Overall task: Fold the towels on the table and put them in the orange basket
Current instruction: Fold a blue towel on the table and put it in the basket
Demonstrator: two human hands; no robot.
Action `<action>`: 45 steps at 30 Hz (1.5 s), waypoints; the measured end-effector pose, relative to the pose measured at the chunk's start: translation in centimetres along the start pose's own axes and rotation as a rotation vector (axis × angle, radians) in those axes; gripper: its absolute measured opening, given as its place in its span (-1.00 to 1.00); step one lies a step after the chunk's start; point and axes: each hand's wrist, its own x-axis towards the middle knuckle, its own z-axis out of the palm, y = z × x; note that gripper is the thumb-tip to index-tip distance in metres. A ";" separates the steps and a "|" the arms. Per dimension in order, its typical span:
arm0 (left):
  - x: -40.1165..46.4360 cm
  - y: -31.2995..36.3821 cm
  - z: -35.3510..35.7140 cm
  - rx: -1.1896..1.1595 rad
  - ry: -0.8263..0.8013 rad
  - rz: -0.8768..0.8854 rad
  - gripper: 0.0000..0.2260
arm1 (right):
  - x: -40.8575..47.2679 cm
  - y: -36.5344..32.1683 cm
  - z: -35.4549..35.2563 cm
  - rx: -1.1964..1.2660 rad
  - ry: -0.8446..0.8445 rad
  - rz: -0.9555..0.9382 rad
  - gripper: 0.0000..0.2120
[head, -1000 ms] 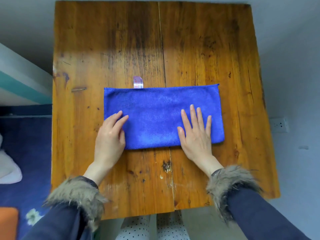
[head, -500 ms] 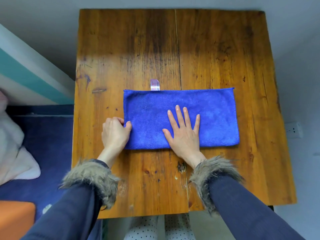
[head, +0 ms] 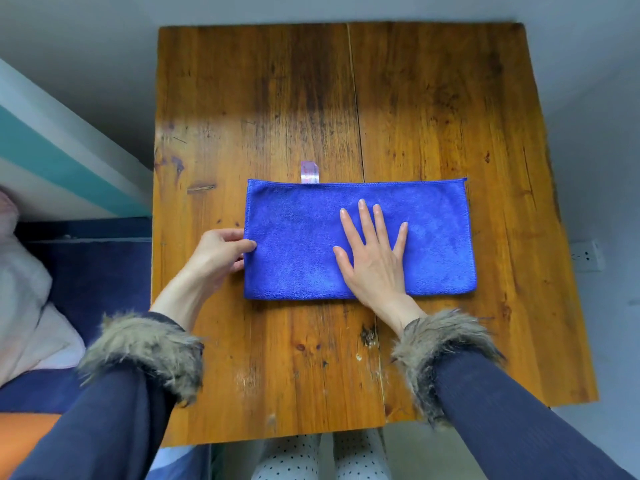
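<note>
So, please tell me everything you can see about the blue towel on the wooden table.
The blue microfibre towel lies flat on the worn wooden table as a long rectangle, seemingly folded once, with a stitched far edge. A small pale label sticks out past that edge. Its surface looks soft, fuzzy and smooth. The right hand rests flat on its middle, fingers spread. The left hand pinches its left short edge, thumb on top.

Blue towel (head: 298, 237) on wooden table (head: 433, 109)
</note>
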 end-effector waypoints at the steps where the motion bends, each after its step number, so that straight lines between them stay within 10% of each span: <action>1: 0.0 0.2 -0.2 -0.005 -0.027 -0.013 -0.86 | 0.0 0.2 0.0 -0.024 -0.008 0.004 -0.41; 13: -1.9 2.7 0.4 -0.235 -0.136 -0.101 -0.77 | 0.2 0.6 0.8 -0.137 -0.134 0.017 -0.41; 25: -7.7 7.9 12.4 -0.084 -0.177 0.045 -0.75 | -4.9 9.6 -5.6 0.686 0.129 0.227 -0.72; 45: -5.2 5.3 29.5 0.285 0.108 0.156 -0.79 | -5.4 16.8 -4.1 1.084 -0.136 0.437 -0.69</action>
